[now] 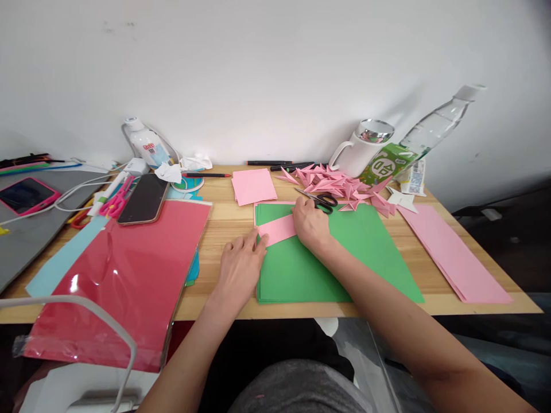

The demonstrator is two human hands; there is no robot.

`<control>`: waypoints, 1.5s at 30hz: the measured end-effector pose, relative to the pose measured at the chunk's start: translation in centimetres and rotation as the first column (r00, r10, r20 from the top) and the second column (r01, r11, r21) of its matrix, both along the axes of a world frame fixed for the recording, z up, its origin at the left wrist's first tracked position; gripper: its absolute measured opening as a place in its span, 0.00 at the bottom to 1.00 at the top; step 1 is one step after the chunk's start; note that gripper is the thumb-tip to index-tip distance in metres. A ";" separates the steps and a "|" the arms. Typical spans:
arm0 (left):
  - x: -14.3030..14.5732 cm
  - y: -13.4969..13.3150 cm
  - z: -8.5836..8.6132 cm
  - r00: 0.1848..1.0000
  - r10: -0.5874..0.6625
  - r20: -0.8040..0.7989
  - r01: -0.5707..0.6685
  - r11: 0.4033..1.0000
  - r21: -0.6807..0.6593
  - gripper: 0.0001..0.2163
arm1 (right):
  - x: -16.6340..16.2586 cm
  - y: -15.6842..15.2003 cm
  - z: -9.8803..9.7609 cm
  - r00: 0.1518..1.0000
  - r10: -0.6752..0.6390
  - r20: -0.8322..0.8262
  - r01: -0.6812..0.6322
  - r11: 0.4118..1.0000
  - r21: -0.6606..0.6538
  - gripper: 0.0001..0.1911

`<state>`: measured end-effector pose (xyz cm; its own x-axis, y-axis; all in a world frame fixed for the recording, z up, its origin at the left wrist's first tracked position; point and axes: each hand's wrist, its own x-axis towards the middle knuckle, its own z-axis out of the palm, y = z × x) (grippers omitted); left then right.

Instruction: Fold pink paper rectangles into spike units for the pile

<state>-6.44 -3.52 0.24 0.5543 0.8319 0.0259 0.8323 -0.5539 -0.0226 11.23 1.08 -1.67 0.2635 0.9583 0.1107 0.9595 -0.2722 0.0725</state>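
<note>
At the far left of the tabletop [213, 229], a pink-framed device [29, 195] lies on a grey surface. Next come pink-handled scissors [124, 192], a red packet [124, 275] in clear plastic, a dark phone [144, 198] touching the packet's upper edge, and a white bottle [148, 144] near the wall. The left hand [243, 265] has its fingers spread and bent, their tips on the left end of a pink strip [278, 230]. Behind it sit pink squares [255, 186]. The strip lies across green sheets [374, 235]; the right hand [310, 223] is curled over its right end, and whether it grips the paper cannot be told. Black-handled scissors [318, 201] lie just beyond that hand, then folded pink pieces [333, 183], a white mug [360, 154], a green carton [384, 165], a clear bottle [439, 123] and long pink sheets [458, 252].
</note>
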 end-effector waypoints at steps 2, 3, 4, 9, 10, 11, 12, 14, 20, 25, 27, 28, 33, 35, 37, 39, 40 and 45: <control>0.1 -0.1 0.1 1.000 0.004 0.000 -0.004 1.000 0.001 0.15 | -0.2 0.2 0.1 1.000 0.015 0.011 -0.015 1.000 0.011 0.14; 0.3 -0.1 0.2 1.000 0.006 0.002 -0.006 1.000 0.002 0.15 | -0.4 0.3 0.2 0.999 0.029 0.015 -0.029 0.999 0.015 0.15; 0.4 -0.1 0.3 1.000 0.007 0.003 -0.007 1.000 0.002 0.15 | -0.5 0.4 0.3 0.999 0.048 0.017 -0.048 0.999 0.016 0.16; 1.8 0.9 1.1 1.000 -0.001 0.013 0.001 1.000 0.025 0.17 | -0.2 0.7 0.2 0.984 0.179 -0.007 -0.179 0.984 -0.001 0.16; 2.2 1.2 1.3 1.000 -0.007 0.018 0.006 1.000 0.026 0.16 | 0.2 0.6 0.1 0.979 0.202 -0.018 -0.203 0.979 -0.007 0.16; 2.5 1.6 1.5 1.000 -0.010 0.025 0.009 1.000 0.026 0.16 | 0.7 0.6 0.0 0.975 0.220 -0.038 -0.221 0.975 -0.012 0.16; 2.8 1.9 1.7 0.999 -0.011 0.031 0.010 1.000 0.022 0.15 | 1.3 0.6 -0.1 0.969 0.238 -0.071 -0.239 0.971 -0.010 0.17; 3.3 2.7 2.0 0.999 -0.014 0.038 0.014 1.000 0.011 0.14 | 2.4 0.7 -0.2 0.944 0.285 -0.165 -0.286 0.958 0.017 0.16; 4.5 4.4 1.7 0.994 -0.067 0.082 0.070 0.997 -0.036 0.22 | 4.8 1.2 -0.4 0.827 0.444 -0.344 -0.406 0.896 0.180 0.15; 4.6 4.8 0.2 0.972 -0.114 0.204 0.117 0.993 0.001 0.24 | 4.9 0.7 -0.4 0.699 0.459 -0.548 -0.357 0.889 0.289 0.16; 4.3 4.8 -0.1 0.955 -0.114 0.273 0.117 0.993 0.004 0.22 | 4.8 0.4 -0.3 0.661 0.453 -0.598 -0.309 0.891 0.334 0.16; 4.2 4.9 -0.2 0.944 -0.105 0.313 0.112 0.994 -0.004 0.22 | 4.7 0.3 -0.3 0.652 0.451 -0.609 -0.283 0.891 0.356 0.16; 3.5 5.2 0.0 0.852 -0.032 0.522 0.073 0.996 -0.057 0.12 | 4.3 -0.2 0.1 0.662 0.456 -0.595 -0.189 0.869 0.456 0.15; 3.4 5.2 0.2 0.822 -0.028 0.569 0.060 0.997 -0.039 0.11 | 4.2 -0.6 0.4 0.660 0.470 -0.586 -0.157 0.849 0.504 0.13; 3.3 5.1 0.3 0.762 0.001 0.648 0.000 1.000 -0.003 0.10 | 3.9 -1.0 0.7 0.634 0.525 -0.567 -0.169 0.810 0.562 0.12; 3.3 4.9 0.5 0.653 0.076 0.754 -0.106 0.994 -0.009 0.08 | 3.5 -1.4 0.9 0.585 0.608 -0.537 -0.238 0.762 0.602 0.13; 3.4 4.8 0.5 0.591 0.133 0.796 -0.159 0.986 -0.046 0.07 | 3.3 -1.7 1.0 0.557 0.645 -0.523 -0.283 0.740 0.611 0.15; 3.7 4.3 1.0 0.336 0.371 0.866 -0.204 0.926 -0.318 0.04 | 2.4 -2.5 1.2 0.353 0.732 -0.584 -0.389 0.682 0.619 0.23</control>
